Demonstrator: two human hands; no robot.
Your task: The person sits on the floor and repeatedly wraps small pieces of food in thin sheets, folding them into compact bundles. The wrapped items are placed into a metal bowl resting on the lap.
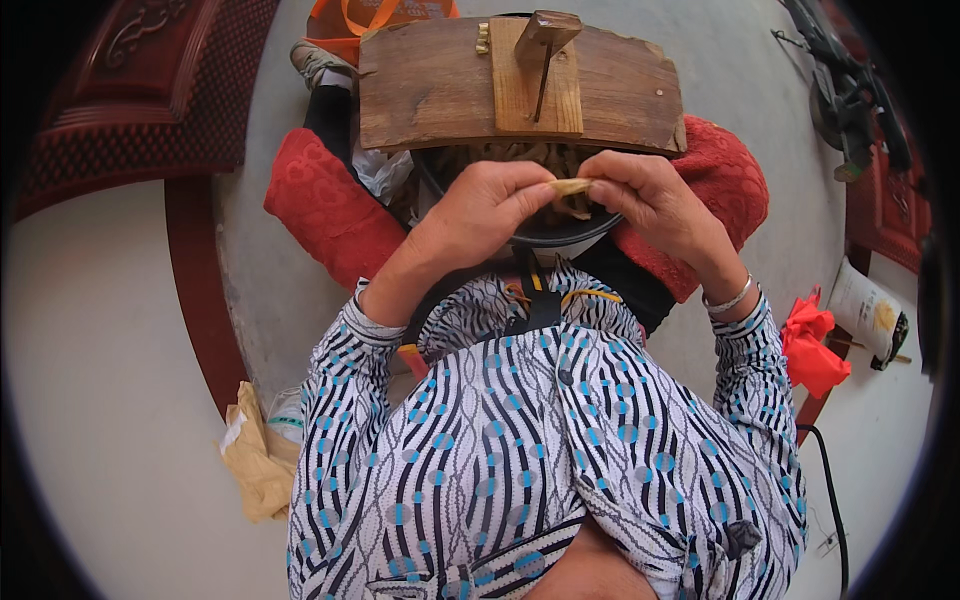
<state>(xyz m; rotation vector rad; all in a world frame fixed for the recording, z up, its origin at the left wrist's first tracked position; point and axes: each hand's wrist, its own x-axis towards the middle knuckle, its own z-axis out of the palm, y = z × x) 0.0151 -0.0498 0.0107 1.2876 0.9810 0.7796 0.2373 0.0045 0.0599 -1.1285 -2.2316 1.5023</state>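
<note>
My left hand (pixel 480 206) and my right hand (pixel 660 202) meet over a dark round tub (pixel 559 238), fingertips pinching opposite ends of a short, pale yellow-brown dried piece (pixel 571 186). What kind of plant piece it is, I cannot tell. Many similar dried pieces (pixel 495 153) lie in the tub. Across the tub's far side rests a brown wooden board (pixel 427 86). A lighter wooden plate (pixel 538 97) is on the board, with a wooden block (pixel 551 34) and a thin metal blade or rod (pixel 544 82) standing over it. Small cut pieces (pixel 482 39) lie left of the plate.
Red cloth covers (pixel 330 202) wrap both knees beside the tub. A white plastic bag (pixel 382 172) sits at its left. An orange bag (pixel 375 19) is behind the board. Brown paper (pixel 259 465) lies lower left; a red plastic bag (pixel 814 349) and a white sack (pixel 862 311) are at right.
</note>
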